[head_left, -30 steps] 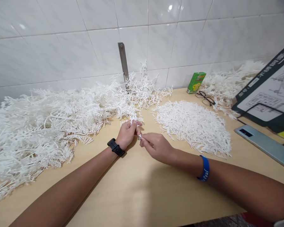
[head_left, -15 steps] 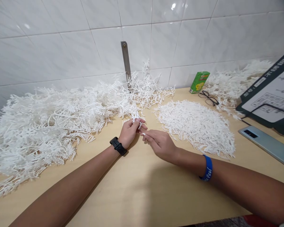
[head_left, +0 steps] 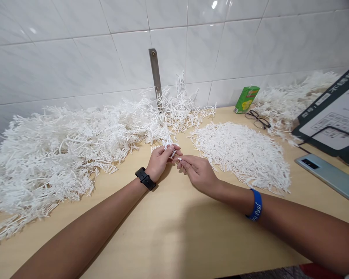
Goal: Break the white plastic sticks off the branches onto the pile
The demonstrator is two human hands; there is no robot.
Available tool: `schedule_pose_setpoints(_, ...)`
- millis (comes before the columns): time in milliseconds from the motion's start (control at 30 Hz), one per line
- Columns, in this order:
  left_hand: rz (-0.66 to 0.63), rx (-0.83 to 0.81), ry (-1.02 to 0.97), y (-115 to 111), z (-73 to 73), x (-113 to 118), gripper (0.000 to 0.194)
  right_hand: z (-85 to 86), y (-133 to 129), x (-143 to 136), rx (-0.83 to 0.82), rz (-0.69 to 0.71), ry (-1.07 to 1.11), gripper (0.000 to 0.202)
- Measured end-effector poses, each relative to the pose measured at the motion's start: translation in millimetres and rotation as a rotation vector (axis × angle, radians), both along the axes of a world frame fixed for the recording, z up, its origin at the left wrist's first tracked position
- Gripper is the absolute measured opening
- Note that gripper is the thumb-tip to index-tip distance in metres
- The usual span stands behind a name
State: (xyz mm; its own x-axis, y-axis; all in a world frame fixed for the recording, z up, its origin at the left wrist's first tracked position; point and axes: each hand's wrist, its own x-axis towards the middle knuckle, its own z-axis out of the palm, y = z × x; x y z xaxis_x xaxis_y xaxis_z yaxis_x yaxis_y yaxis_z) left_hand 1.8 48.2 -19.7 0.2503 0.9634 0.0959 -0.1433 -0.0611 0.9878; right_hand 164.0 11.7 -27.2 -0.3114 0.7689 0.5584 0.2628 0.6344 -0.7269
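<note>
My left hand (head_left: 159,159), with a black watch at the wrist, pinches a white branched plastic sprue (head_left: 166,142) between thumb and fingers. Close beside it, my right hand (head_left: 200,170) is closed in a pinch on small white plastic pieces (head_left: 180,159) at its fingertips. Both hands are just above the table, their fingertips almost meeting. Left of and behind them spreads a big tangled heap of white sprues (head_left: 61,143). A flatter pile of short loose white pieces (head_left: 241,155) lies to the right.
A metal bracket (head_left: 155,73) stands against the tiled wall (head_left: 84,66). Back right are a green box (head_left: 246,100), eyeglasses (head_left: 258,120) and another white heap (head_left: 296,95). A phone (head_left: 331,176) lies on the wooden table (head_left: 151,240) near a dark printed carton (head_left: 337,116).
My right hand has shifted slightly up, and the white pieces at its fingertips moved with it. My left hand keeps its pinch on the sprue, almost unmoved. The view has tilted slightly.
</note>
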Motion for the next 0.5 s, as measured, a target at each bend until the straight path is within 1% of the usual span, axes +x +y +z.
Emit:
schedule_pose_setpoints(100,0.010,-0.001,0.003,-1.0,1.1,0.1,0.037,-1.1,-1.1,-1.2,-0.009,0.010,0.011,0.028)
schedule_pose_setpoints(167,0.020,-0.002,0.011,-1.9,2.2,0.3,0.036,-1.8,-0.3,-1.5,-0.072,0.032,0.043,0.029)
schedule_pose_setpoints(233,0.035,0.000,0.023,-2.6,3.1,0.7,0.035,-1.5,3.6,-0.2,-0.222,0.037,0.150,0.031)
schedule_pose_setpoints(300,0.043,-0.002,0.023,-2.9,3.6,1.1,0.035,0.0,10.4,3.0,-0.432,0.002,0.358,0.039)
schedule_pose_setpoints(367,0.041,-0.007,0.013,-2.9,3.7,1.4,0.036,1.8,17.7,7.0,-0.626,-0.047,0.573,0.052)
schedule_pose_setpoints(433,0.033,-0.012,0.003,-2.7,3.7,1.6,0.036,2.9,22.0,9.4,-0.744,-0.064,0.684,0.063)
schedule_pose_setpoints(500,0.027,-0.018,-0.006,-2.6,4.0,1.4,0.036,2.7,21.7,9.0,-0.784,-0.031,0.683,0.065)
